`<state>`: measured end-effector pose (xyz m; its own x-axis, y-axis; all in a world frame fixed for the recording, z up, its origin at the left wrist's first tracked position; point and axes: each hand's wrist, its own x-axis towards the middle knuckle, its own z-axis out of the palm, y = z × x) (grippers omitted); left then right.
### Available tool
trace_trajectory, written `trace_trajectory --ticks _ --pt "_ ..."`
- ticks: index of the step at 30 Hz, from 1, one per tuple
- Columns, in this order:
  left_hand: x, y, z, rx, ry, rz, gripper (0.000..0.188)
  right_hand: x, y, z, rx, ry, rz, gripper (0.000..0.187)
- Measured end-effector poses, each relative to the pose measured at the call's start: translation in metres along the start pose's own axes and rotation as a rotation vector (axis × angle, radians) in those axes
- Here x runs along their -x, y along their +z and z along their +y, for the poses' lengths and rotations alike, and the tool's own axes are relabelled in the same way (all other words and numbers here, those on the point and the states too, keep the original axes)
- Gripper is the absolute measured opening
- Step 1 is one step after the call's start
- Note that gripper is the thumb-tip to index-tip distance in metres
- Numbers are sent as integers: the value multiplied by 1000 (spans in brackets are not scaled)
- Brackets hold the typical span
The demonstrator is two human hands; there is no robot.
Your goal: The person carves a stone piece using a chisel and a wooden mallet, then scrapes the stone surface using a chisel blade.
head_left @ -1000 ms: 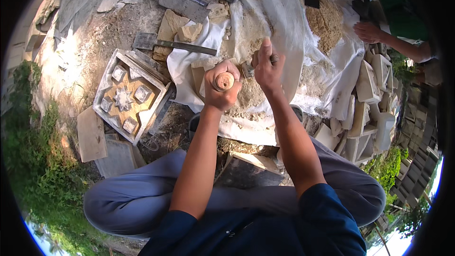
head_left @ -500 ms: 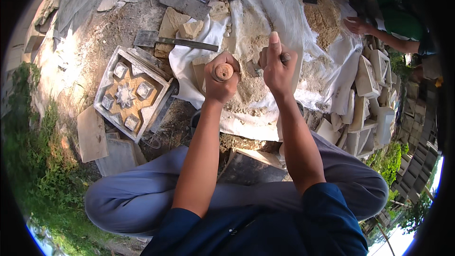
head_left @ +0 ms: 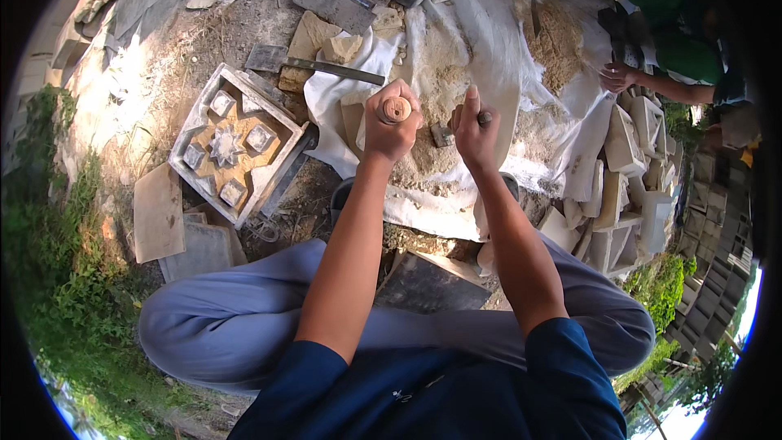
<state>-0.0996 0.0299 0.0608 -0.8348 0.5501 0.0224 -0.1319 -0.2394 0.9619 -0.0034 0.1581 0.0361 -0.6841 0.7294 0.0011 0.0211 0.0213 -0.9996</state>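
My left hand (head_left: 393, 134) is closed around a thick wooden handle (head_left: 397, 109), its round end facing up; the far end is hidden under the fist. My right hand (head_left: 476, 132) grips a dark, thin-handled tool (head_left: 485, 117) with the thumb stretched out. Just left of that fist lies a small grey metal piece (head_left: 442, 135), perhaps this tool's head. Both fists hover, apart, over a sandy stone slab (head_left: 423, 159) on white sheeting (head_left: 428, 210).
Left stands a square carved tile frame (head_left: 240, 220) with a star in it. A flat metal bar tool (head_left: 336, 70), stone chunks (head_left: 342, 48) and a grey slab (head_left: 334, 0) lie beyond. Hollow pale blocks (head_left: 626, 147) are piled right; a co-worker's hand (head_left: 619, 77) is near them.
Both hands have shifted slightly, the right thumb now less extended. The view has moved a little. At the upper right, the co-worker's other hand has come into sight with a blade.
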Motion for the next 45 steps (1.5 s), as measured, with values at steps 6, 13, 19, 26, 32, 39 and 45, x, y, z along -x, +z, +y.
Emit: trace_trajectory --ticks 6,13,19,26,32,39,45 --pt "4 5 1 -81 41 20 7 21 -10 -13 72 -79 92 57" --pt "10 -3 2 -128 27 24 8 12 -9 -61 -61 -85 174 57" --pt "11 -2 0 -15 53 6 9 2 -1 -5 100 94 119 55" --pt "9 14 4 -39 55 -18 8 28 -33 27 244 -116 6 53" --pt "13 -3 4 -99 74 20 7 41 2 -74 -198 8 26 52" --pt "10 -8 -9 -77 60 29 6 32 4 -21 116 -21 -18 54" --pt "9 4 -2 -37 13 5 6 51 -7 -1 225 -143 -100 53"
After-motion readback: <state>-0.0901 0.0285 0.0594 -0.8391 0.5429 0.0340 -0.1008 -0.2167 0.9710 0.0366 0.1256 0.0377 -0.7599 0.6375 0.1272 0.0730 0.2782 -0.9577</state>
